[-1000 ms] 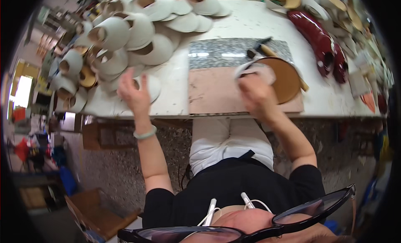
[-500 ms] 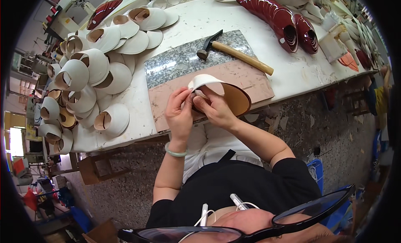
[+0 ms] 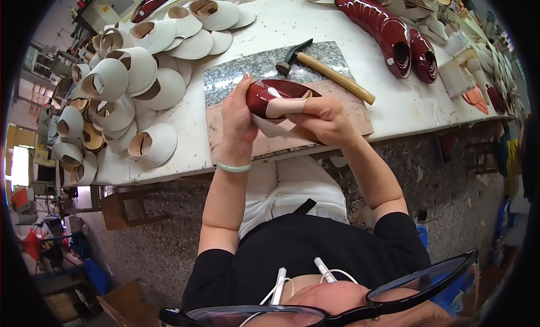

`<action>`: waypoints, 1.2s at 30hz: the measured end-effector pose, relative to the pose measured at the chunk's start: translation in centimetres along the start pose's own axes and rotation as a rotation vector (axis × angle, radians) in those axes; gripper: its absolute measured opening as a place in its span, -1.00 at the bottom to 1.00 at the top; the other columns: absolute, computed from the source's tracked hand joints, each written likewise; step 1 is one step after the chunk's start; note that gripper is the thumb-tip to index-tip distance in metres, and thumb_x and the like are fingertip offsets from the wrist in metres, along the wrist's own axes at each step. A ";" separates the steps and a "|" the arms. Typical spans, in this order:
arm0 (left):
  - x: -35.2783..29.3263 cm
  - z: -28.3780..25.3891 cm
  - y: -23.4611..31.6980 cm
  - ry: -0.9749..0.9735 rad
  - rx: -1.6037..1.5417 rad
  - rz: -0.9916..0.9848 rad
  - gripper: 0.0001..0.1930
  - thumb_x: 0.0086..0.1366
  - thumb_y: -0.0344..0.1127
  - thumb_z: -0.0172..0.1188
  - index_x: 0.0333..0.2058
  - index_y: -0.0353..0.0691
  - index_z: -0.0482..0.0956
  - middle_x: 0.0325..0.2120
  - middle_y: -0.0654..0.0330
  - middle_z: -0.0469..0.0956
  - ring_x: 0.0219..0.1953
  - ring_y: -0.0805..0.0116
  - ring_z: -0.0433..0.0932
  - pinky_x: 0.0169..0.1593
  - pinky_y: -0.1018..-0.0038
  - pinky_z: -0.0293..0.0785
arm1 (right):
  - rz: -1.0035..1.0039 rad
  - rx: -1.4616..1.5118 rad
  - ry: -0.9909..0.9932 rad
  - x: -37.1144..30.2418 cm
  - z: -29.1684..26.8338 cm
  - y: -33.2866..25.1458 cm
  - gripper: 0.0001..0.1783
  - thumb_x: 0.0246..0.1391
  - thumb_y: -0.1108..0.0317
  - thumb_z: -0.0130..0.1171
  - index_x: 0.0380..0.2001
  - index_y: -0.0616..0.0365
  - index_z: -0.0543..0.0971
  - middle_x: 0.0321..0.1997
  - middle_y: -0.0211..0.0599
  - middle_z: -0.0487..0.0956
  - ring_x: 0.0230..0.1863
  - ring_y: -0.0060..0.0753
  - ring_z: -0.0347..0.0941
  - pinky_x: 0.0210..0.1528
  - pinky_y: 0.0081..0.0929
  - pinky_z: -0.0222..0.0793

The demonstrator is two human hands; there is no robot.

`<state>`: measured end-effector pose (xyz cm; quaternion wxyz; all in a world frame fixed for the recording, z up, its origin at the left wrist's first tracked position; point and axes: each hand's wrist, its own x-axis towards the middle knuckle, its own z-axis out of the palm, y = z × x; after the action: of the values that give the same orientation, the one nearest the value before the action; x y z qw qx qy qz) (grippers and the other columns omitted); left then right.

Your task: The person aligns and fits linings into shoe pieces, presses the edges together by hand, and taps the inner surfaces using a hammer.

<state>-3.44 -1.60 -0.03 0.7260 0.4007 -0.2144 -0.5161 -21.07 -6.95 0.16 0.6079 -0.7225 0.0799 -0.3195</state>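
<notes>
Scuffed and white, the surface (image 3: 281, 29) before me carries a heap of off-white, open-topped shoe pieces (image 3: 135, 74) at my left and a row of nested, glossy dark red shoe pieces (image 3: 382, 32) farther off at my right. Near my edge lie a grey speckled stone slab (image 3: 247, 65) and a pinkish-brown flat board (image 3: 357, 119); on them rests a black-headed hammer with a pale wooden handle (image 3: 337, 78).

Just above the board I hold a glossy dark red curved shoe piece with a pale lining (image 3: 259, 99). My left hand (image 3: 239, 113) is half curled around its rounded end, one fingertip up at the rim. My right hand (image 3: 329, 122) is closed in a pinch on the pale part at the other side; exactly how its hidden fingers sit, I cannot tell.

To handle this well, I would let the left hand cradle the curve without denting the shine, pull gently and evenly with the right, and smooth the lining flat so no crease gets trapped under the rim.
</notes>
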 end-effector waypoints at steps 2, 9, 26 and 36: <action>-0.8 0.1 0.4 -0.059 -0.071 -0.046 -0.87 0.33 -0.35 0.13 -0.32 -0.30 0.53 -0.46 0.23 0.60 -0.40 0.47 0.59 -0.30 0.56 0.55 | -0.019 0.143 0.016 -0.2 0.1 0.4 -0.70 0.10 0.59 0.04 -0.08 0.35 0.58 -0.13 -0.27 0.60 -0.05 -0.43 0.51 0.05 -0.44 0.40; -1.9 -0.8 0.8 -0.223 0.223 0.105 -0.71 0.23 -0.51 0.19 -0.05 -0.40 0.50 -0.23 0.11 0.60 -0.21 0.39 0.58 -0.11 0.48 0.54 | -0.112 0.750 0.213 0.0 -0.7 2.4 -0.58 0.26 0.27 0.05 0.08 0.34 0.44 0.06 -0.13 0.52 0.10 -0.31 0.43 0.23 -0.25 0.27; -3.6 -0.6 2.0 -0.410 -0.038 0.037 -0.69 0.33 -0.29 0.17 -0.06 -0.38 0.53 -0.18 0.16 0.60 -0.14 0.45 0.54 0.03 0.47 0.44 | 0.219 0.880 0.223 2.9 -3.7 -0.3 -0.65 0.20 0.37 0.13 0.02 0.24 0.41 -0.07 -0.16 0.55 -0.05 -0.31 0.52 0.06 -0.34 0.44; -4.9 -0.3 3.7 -0.336 -0.314 -0.104 -0.58 0.43 -0.13 -0.04 0.08 -0.34 0.38 -0.05 0.11 0.53 0.03 0.27 0.50 0.12 0.26 0.44 | 0.297 0.470 0.113 2.2 -1.3 -1.3 -0.46 0.01 0.45 0.30 0.07 0.35 0.41 -0.09 -0.23 0.57 -0.08 -0.50 0.48 0.02 -0.59 0.35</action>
<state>-2.96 3.59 3.30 0.7060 0.2020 -0.2282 -0.6393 -20.41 -8.76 2.29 0.7934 -0.5232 0.1424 -0.2767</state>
